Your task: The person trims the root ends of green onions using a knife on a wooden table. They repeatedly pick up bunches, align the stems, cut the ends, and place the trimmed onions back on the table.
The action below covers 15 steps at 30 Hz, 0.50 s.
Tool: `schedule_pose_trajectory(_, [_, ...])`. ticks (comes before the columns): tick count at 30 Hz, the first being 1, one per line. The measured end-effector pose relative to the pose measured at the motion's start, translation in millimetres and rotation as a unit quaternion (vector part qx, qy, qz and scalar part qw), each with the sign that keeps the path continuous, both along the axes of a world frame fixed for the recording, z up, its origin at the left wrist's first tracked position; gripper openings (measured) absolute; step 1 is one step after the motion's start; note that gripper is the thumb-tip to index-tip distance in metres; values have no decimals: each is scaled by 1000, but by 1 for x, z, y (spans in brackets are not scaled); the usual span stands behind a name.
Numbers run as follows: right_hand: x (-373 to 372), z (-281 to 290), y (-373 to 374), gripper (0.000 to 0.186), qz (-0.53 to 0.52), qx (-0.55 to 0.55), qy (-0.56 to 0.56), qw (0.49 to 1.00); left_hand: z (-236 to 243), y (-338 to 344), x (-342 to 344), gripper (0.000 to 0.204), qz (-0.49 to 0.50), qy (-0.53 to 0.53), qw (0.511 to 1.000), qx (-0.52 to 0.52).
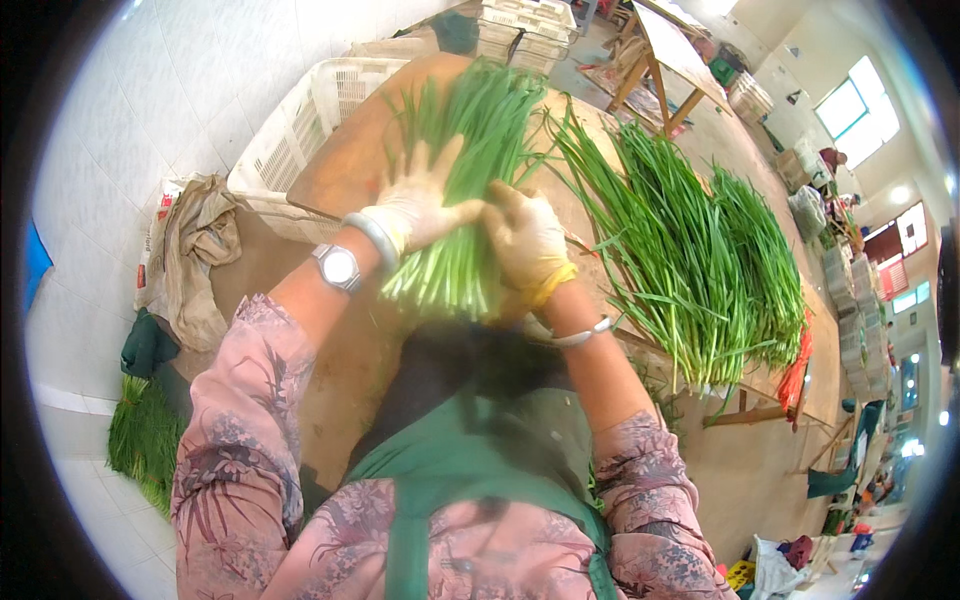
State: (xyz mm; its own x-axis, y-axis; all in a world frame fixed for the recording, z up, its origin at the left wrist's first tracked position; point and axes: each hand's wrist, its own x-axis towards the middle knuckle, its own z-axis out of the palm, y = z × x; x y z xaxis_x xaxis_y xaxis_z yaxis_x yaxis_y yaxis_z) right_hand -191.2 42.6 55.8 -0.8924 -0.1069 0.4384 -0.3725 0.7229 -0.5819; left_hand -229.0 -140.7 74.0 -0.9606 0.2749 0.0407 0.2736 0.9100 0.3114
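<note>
A bunch of garlic chives, long green leaves with pale cut stems toward me, is at the near edge of the wooden table, slightly blurred. My left hand, in a thin pale glove, lies across the bunch with fingers spread and thumb pointing right. On the bunch's right side, my right hand, gloved too, has its fingers curled against the stems. The two thumbs nearly meet over the leaves. A larger pile of chives rests on the table to the right.
White plastic crates stand left of and behind the table. A beige sack and more chives lie at the left wall. Red ties hang off the table's right edge. Another wooden table stands farther back.
</note>
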Motion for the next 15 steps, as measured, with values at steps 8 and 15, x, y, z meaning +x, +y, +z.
schedule_pose_trajectory(8, [0, -14, -52, 35, -94, 123, -4, 988, -35, -33, -40, 118, -70, -34, 997, 27])
schedule_pose_trajectory(15, [8, -10, -38, 28, -104, 70, -3, 992, -12, -20, -21, 103, -10, 57, 997, -45])
